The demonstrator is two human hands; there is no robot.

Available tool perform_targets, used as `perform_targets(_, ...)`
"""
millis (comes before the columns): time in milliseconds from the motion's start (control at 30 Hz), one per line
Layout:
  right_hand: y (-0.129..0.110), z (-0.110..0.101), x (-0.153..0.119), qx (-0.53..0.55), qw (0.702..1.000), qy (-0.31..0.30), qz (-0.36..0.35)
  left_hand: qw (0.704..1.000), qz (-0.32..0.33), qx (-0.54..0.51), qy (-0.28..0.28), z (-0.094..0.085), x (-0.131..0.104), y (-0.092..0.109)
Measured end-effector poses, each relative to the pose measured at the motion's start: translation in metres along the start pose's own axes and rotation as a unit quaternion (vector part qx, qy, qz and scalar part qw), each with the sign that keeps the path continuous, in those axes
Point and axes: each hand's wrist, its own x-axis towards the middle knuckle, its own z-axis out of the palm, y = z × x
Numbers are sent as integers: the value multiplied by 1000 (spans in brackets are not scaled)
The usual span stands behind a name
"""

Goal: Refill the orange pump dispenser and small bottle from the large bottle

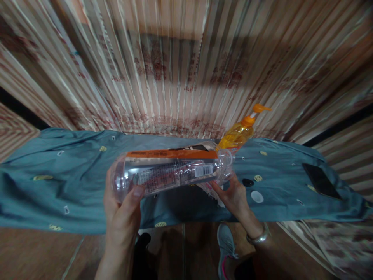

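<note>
A large clear plastic bottle [171, 171] with an orange-topped label and a barcode lies sideways in front of me, above the table. Around its base end, at the left, my left hand [124, 202] is closed, thumb on the near side. My right hand [234, 194] is closed at the neck end, against clear plastic under the neck; its fingertips are partly hidden. Behind the bottle shows part of another clear item with a dark label [201, 147], mostly covered. A crumpled pinkish-white cloth or wrapper [214, 193] is below, beside my right thumb.
A pump bottle of yellow liquid [237, 134] with an orange top stands behind the neck end. On the teal patterned tablecloth [78, 167] are a white round lid [257, 196], a small black object [248, 182] and a dark phone-like slab [320, 181]. Pleated curtains [175, 77] hang behind.
</note>
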Motion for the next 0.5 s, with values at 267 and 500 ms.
perform_targets(267, 0, 2, -1, 2, 1000, 5, -6, 996, -47, -71, 24, 5, 2, 8)
perform_targets(500, 0, 2, -1, -3, 1000, 6, -5, 998, -41, -36, 14, 4, 2, 6)
